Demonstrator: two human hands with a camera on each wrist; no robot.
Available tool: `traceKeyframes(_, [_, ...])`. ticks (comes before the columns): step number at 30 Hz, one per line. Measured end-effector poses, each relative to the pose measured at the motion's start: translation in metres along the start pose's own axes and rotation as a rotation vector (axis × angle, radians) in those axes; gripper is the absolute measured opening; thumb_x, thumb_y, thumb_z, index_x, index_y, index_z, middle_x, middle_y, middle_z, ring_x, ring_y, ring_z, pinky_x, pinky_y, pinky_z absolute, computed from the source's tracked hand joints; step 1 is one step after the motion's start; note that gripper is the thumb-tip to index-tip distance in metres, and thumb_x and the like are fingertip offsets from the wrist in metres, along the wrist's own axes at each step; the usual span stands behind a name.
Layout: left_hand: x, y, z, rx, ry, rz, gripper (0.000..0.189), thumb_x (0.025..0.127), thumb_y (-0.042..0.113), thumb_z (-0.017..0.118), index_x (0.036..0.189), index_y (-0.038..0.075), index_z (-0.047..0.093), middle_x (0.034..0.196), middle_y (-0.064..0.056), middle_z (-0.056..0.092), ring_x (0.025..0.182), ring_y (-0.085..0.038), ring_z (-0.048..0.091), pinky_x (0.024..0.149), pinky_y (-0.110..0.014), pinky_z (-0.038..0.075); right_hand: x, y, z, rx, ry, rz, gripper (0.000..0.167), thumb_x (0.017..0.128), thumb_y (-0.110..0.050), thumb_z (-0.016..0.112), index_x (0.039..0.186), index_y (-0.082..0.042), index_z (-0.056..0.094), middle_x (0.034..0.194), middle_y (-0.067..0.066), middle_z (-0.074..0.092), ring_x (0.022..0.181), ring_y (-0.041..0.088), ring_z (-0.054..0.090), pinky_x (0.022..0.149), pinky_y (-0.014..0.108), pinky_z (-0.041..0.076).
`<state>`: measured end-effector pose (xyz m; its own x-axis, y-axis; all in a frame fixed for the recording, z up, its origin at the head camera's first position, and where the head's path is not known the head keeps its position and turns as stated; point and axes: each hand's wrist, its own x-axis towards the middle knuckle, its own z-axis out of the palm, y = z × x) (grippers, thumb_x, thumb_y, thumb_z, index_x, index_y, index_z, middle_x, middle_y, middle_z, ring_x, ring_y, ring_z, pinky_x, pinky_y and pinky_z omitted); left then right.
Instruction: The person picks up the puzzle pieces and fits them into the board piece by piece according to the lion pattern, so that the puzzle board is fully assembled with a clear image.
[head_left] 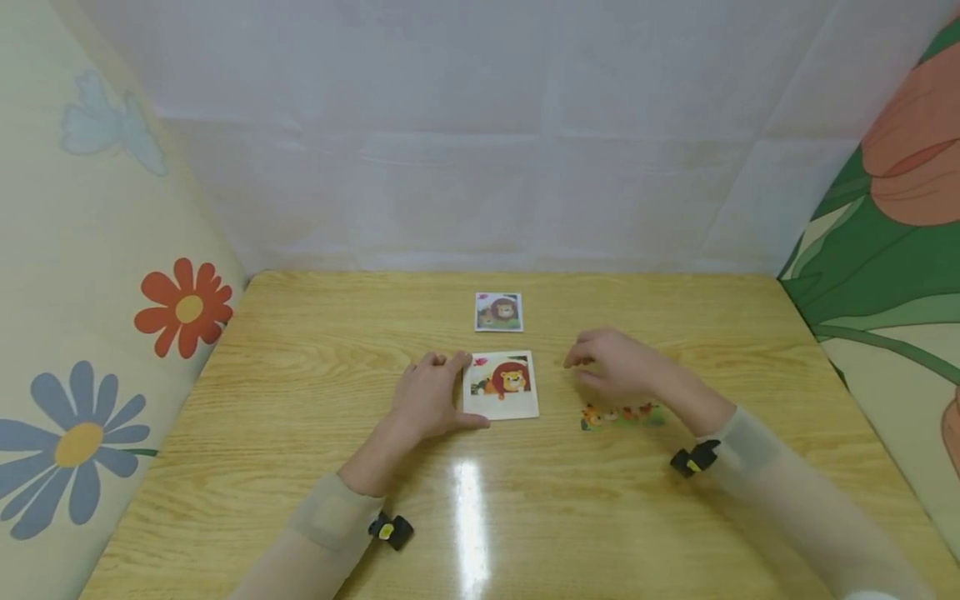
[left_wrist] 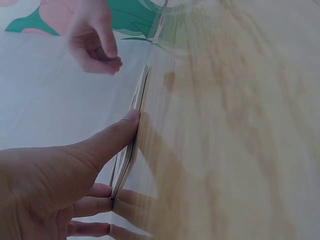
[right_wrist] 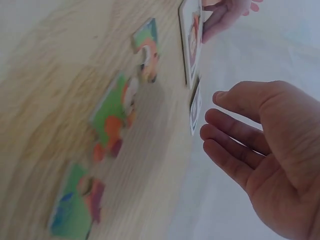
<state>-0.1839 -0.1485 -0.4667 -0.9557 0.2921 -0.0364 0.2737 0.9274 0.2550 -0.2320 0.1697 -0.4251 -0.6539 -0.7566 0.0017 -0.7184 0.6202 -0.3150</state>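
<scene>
My left hand point(head_left: 429, 398) grips the left side of a white-framed jigsaw puzzle board point(head_left: 501, 408), its thumb at the near edge and fingers at the far left corner. The board's upper part shows a lion; its lower part is bare white. My right hand point(head_left: 617, 363) hovers to the right of the board, fingers loosely bent, holding nothing. Beneath it on the table lie three loose puzzle pieces, the nearest to the board being an orange-and-green piece point(head_left: 592, 418). In the right wrist view, a middle piece point(right_wrist: 111, 112) and a green piece point(right_wrist: 72, 205) lie apart from it.
Behind the board lies a small square lion picture card point(head_left: 498, 312). The wooden table point(head_left: 300, 350) meets a white cloth point(head_left: 465, 167) at the back. Painted flower panels stand on both sides. Each wrist carries a small black camera point(head_left: 392, 530).
</scene>
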Motion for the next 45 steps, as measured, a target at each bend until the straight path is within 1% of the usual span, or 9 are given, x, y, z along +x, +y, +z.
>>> traceKeyframes(5, [0.0, 0.0, 0.001, 0.001, 0.006, 0.005, 0.107, 0.067, 0.068, 0.093, 0.151, 0.013, 0.056, 0.128, -0.02, 0.074, 0.126, -0.039, 0.062, 0.103, -0.057, 0.053, -0.019, 0.003, 0.002, 0.001, -0.035, 0.016, 0.018, 0.097, -0.009, 0.073, 0.114, -0.006, 0.079, 0.108, 0.007, 0.076, 0.097, 0.02, 0.072, 0.088, 0.037, 0.063])
traceKeyframes(10, [0.0, -0.001, 0.0, -0.007, 0.004, -0.001, 0.108, 0.067, 0.068, 0.093, 0.152, 0.013, 0.056, 0.129, -0.02, 0.073, 0.127, -0.039, 0.061, 0.104, -0.057, 0.053, -0.031, 0.007, 0.009, 0.002, -0.026, -0.037, 0.016, 0.092, -0.01, 0.077, 0.108, -0.007, 0.079, 0.101, 0.004, 0.075, 0.092, 0.016, 0.071, 0.083, 0.032, 0.063])
traceKeyframes(13, [0.001, 0.0, 0.0, -0.009, 0.0, -0.003, 0.108, 0.067, 0.068, 0.093, 0.152, 0.013, 0.055, 0.129, -0.02, 0.073, 0.128, -0.039, 0.061, 0.105, -0.057, 0.052, -0.035, 0.008, 0.013, -0.008, -0.008, -0.086, 0.018, 0.089, -0.015, 0.081, 0.105, -0.008, 0.078, 0.095, 0.001, 0.072, 0.086, 0.012, 0.067, 0.078, 0.027, 0.06])
traceKeyframes(15, [0.0, 0.0, -0.001, -0.01, -0.003, -0.005, 0.108, 0.067, 0.068, 0.092, 0.152, 0.013, 0.055, 0.129, -0.021, 0.073, 0.128, -0.039, 0.061, 0.105, -0.057, 0.052, -0.037, 0.007, 0.016, -0.01, -0.018, -0.089, 0.021, 0.088, -0.018, 0.083, 0.105, -0.008, 0.078, 0.094, 0.0, 0.072, 0.084, 0.01, 0.064, 0.075, 0.026, 0.057])
traceKeyframes(20, [0.0, 0.001, -0.002, -0.007, -0.008, -0.008, 0.108, 0.068, 0.067, 0.093, 0.152, 0.012, 0.055, 0.13, -0.021, 0.072, 0.127, -0.039, 0.061, 0.105, -0.057, 0.052, -0.039, 0.001, 0.022, -0.009, -0.091, -0.023, 0.029, 0.086, -0.028, 0.088, 0.107, -0.01, 0.077, 0.093, -0.004, 0.07, 0.082, 0.005, 0.057, 0.072, 0.024, 0.052])
traceKeyframes(22, [0.0, 0.001, -0.002, -0.005, -0.008, -0.009, 0.108, 0.068, 0.067, 0.092, 0.153, 0.013, 0.055, 0.131, -0.021, 0.072, 0.127, -0.039, 0.062, 0.105, -0.056, 0.052, -0.038, 0.0, 0.024, -0.018, -0.1, -0.019, 0.031, 0.085, -0.029, 0.089, 0.106, -0.011, 0.076, 0.094, -0.005, 0.069, 0.082, 0.005, 0.056, 0.073, 0.025, 0.052])
traceKeyframes(29, [0.001, 0.0, 0.0, -0.004, -0.004, -0.008, 0.108, 0.067, 0.068, 0.093, 0.152, 0.013, 0.055, 0.13, -0.021, 0.072, 0.126, -0.039, 0.062, 0.105, -0.056, 0.053, -0.038, -0.003, 0.025, -0.042, -0.109, -0.044, 0.027, 0.086, -0.023, 0.089, 0.107, -0.009, 0.078, 0.096, -0.001, 0.073, 0.084, 0.006, 0.062, 0.078, 0.028, 0.059])
traceKeyframes(35, [0.002, 0.0, 0.0, -0.007, -0.003, -0.008, 0.108, 0.067, 0.067, 0.093, 0.152, 0.013, 0.055, 0.13, -0.021, 0.072, 0.126, -0.039, 0.062, 0.104, -0.056, 0.053, -0.037, -0.003, 0.027, -0.027, -0.11, -0.077, 0.02, 0.087, -0.016, 0.087, 0.104, -0.009, 0.079, 0.092, -0.003, 0.073, 0.08, 0.003, 0.059, 0.073, 0.022, 0.055])
traceKeyframes(45, [0.001, -0.001, 0.001, -0.004, -0.001, -0.007, 0.108, 0.068, 0.067, 0.093, 0.153, 0.012, 0.055, 0.13, -0.02, 0.073, 0.127, -0.039, 0.062, 0.104, -0.056, 0.053, -0.035, -0.002, 0.029, 0.035, -0.08, -0.088, 0.023, 0.081, -0.011, 0.084, 0.103, -0.011, 0.077, 0.093, -0.003, 0.069, 0.081, 0.003, 0.058, 0.072, 0.02, 0.055])
